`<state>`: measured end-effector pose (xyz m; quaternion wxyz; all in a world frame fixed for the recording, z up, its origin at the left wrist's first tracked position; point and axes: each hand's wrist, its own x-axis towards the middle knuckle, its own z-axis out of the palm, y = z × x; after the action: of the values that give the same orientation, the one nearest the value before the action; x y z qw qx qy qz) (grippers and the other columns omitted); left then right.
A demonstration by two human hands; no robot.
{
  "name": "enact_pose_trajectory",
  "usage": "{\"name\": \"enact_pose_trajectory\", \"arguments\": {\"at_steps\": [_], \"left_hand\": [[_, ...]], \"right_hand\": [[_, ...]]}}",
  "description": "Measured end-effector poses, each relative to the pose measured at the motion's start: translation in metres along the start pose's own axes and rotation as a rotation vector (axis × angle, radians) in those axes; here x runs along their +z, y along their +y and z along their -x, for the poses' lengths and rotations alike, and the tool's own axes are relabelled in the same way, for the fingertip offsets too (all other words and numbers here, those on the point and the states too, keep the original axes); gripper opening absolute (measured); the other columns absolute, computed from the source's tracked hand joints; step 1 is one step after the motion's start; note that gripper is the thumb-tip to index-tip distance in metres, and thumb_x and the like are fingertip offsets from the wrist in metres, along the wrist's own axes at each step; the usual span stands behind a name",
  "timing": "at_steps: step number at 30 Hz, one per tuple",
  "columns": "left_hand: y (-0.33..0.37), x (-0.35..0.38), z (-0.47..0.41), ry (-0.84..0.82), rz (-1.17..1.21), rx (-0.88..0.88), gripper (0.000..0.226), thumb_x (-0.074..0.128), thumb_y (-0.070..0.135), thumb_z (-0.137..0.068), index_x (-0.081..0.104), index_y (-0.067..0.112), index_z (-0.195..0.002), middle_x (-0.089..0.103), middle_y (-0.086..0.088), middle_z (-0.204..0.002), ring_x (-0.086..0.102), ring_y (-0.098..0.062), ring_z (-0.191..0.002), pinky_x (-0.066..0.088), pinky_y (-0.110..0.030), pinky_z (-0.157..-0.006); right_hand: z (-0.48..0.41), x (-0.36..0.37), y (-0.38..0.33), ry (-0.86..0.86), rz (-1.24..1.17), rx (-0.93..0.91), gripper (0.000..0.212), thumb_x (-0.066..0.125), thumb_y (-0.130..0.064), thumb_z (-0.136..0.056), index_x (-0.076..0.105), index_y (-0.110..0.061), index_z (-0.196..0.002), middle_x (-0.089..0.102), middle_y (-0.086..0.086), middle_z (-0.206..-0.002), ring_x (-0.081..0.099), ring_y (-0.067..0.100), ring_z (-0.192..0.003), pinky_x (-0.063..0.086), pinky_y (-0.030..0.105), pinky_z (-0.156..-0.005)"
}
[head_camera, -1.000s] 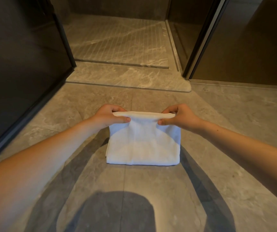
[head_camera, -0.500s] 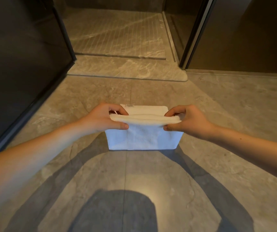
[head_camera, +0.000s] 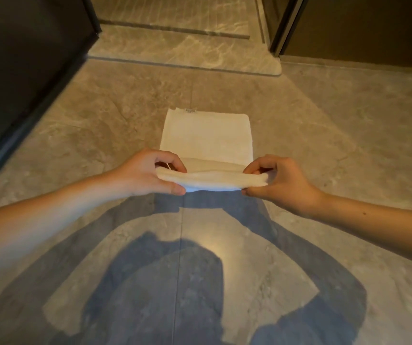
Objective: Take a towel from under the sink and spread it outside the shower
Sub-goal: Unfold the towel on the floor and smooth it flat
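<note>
On the floor (head_camera: 329, 150) before the shower step (head_camera: 182, 49), held the towel (head_camera: 207, 135) half unfolded, near fold pinched by left hand (head_camera: 147, 174) and right hand (head_camera: 282, 185). Mid-spreading, seemingly; next needed pulling back, laying flat.

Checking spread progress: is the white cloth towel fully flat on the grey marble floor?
No: left hand and right hand pinch the towel by its near edge, raised; only its far part lies flat.
</note>
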<state>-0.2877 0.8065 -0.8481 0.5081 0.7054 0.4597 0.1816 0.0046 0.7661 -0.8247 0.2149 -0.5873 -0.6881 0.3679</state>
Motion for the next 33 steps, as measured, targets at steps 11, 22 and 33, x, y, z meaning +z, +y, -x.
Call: {"name": "enact_pose_trajectory", "arguments": {"at_steps": [11,22,33], "left_hand": [[-0.051,0.052,0.022,-0.118,-0.114,-0.119,0.026,0.087,0.02,-0.065,0.069,0.034,-0.078,0.068,0.013,-0.083,0.06,-0.002,-0.077,0.042,-0.011,-0.065],[-0.067,0.071,0.042,-0.135,-0.377,0.09,0.032,0.062,0.059,-0.079,0.071,0.029,-0.086,0.062,0.016,-0.086,0.057,-0.003,-0.088,0.051,-0.031,-0.075],[-0.067,0.108,0.009,-0.02,-0.994,0.237,0.08,0.016,0.061,-0.095,0.014,0.006,-0.153,0.006,-0.012,-0.162,0.002,-0.026,-0.149,0.006,-0.048,-0.12]], "right_hand": [[0.029,0.06,0.052,-0.172,0.052,-0.042,0.039,0.072,-0.004,-0.071,0.054,-0.038,-0.068,0.061,-0.005,-0.074,0.055,0.013,-0.068,0.043,0.032,-0.061],[0.049,0.072,0.057,-0.322,0.27,-0.094,0.039,0.055,-0.048,-0.085,0.064,-0.018,-0.109,0.055,-0.004,-0.094,0.053,0.016,-0.089,0.047,0.038,-0.082],[0.014,0.108,0.063,-0.274,0.733,-0.254,0.076,0.02,-0.054,-0.099,-0.002,-0.007,-0.154,-0.006,0.012,-0.162,-0.011,0.025,-0.149,-0.001,0.041,-0.122]]}}
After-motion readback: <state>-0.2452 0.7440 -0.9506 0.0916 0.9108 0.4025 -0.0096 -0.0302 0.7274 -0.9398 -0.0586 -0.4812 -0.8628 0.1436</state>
